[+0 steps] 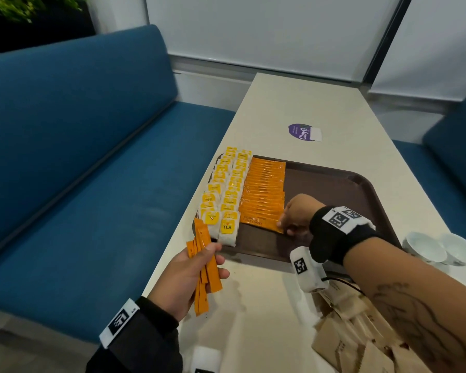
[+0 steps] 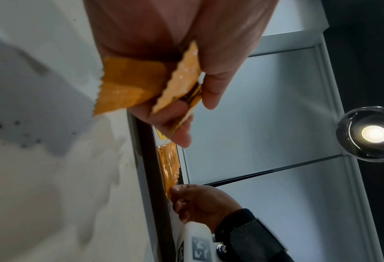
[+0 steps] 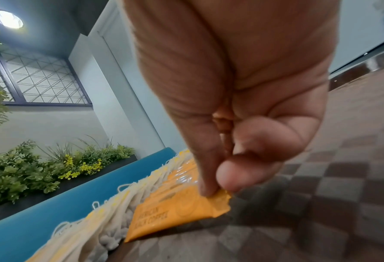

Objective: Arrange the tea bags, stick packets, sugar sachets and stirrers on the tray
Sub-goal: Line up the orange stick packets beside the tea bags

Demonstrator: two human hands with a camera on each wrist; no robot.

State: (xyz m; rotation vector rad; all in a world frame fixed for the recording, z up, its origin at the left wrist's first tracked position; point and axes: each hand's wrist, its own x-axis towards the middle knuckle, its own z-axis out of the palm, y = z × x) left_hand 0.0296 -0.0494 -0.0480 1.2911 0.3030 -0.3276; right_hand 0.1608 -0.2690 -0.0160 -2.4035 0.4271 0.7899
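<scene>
Tray: the brown tray [image 1: 331, 181] lies on the white desk [image 1: 267, 305], its left edge close to the desk's left edge.
Tea bags: two rows of tea bags [image 1: 226, 189] fill the tray's left side, and some hang over its left rim.
Stick packets: a row of orange packets [image 1: 265, 192] lies just right of the tea bags.
Right hand: the right hand [image 1: 296, 215] pinches the right end of the nearest packet [image 3: 177, 211] between thumb and fingertip, low on the tray.
Left hand: the left hand [image 1: 189, 275] grips a bunch of spare packets [image 1: 203, 267] over the desk's left edge, near the tray's near-left corner.
Open room: the tray's right half is bare.
Near right: brown paper sachets [image 1: 361, 335] are piled on the desk; two white cups [image 1: 439, 249] stand beside the tray's right rim.
</scene>
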